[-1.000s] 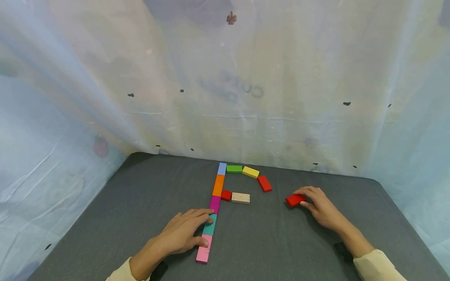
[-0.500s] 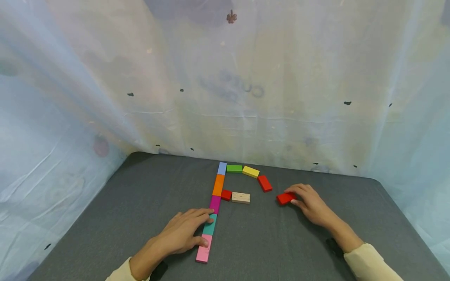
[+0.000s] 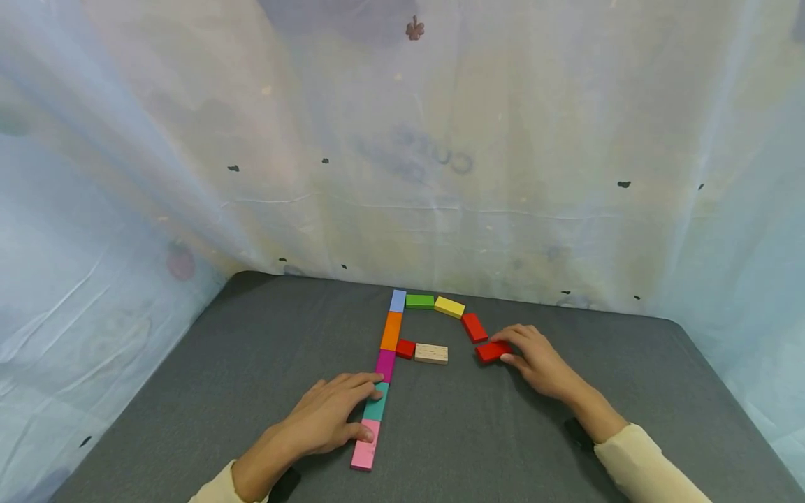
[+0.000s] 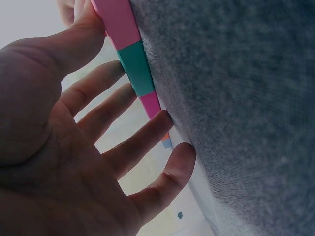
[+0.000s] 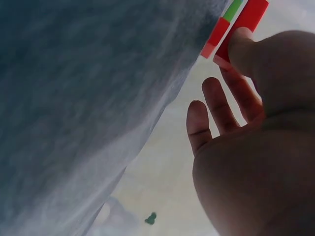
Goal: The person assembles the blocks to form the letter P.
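Observation:
My right hand (image 3: 536,360) pinches a red block (image 3: 487,353) between thumb and fingers, just below a second red block (image 3: 474,327). In the right wrist view the thumb lies against the held red block (image 5: 253,14), and the other fingers are extended. My left hand (image 3: 321,418) rests along a straight column of blocks, its fingertips at the magenta block (image 3: 384,365) and teal block (image 3: 375,402). Its thumb touches the pink block (image 3: 363,455). From the left wrist, the fingers look spread and loosely bent beside the teal block (image 4: 137,69).
The column continues up through an orange block (image 3: 390,331) to a light blue block (image 3: 397,301). Green (image 3: 419,302) and yellow (image 3: 449,307) blocks curve right from its top. A small red block (image 3: 405,348) and a plain wooden block (image 3: 431,354) adjoin it midway. Grey cloth covers the table (image 3: 251,349).
My right hand has slid left with the red block, bringing it close under the second red block. The left hand and the column of blocks have stayed put.

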The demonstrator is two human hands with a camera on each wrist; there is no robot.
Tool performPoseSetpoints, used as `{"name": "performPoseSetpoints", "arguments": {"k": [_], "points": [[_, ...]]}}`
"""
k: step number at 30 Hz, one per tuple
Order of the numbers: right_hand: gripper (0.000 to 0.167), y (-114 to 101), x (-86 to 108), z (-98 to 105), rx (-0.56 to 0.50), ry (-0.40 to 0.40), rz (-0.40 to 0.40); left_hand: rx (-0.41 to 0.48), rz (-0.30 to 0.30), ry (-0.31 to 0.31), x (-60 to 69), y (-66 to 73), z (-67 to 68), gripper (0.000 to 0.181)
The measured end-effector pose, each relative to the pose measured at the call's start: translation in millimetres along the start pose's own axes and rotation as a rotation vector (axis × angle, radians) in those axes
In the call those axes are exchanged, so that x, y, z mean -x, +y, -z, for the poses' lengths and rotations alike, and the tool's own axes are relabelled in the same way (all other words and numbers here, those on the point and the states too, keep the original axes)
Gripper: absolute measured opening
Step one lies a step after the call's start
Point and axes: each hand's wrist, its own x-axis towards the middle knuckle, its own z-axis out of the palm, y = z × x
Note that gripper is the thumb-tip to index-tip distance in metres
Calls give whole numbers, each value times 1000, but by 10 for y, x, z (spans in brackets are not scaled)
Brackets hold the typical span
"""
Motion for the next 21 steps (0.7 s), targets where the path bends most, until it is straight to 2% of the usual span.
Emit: {"name": "performPoseSetpoints", "arguments": {"k": [4,21], "points": [[33,-48,-53,-33,4,5,20,-3,-12,18,10,1,-4,48],[34,-220,-228,-155,-10,-22,8,2,-5,6,5,-3,-14,48]]}}
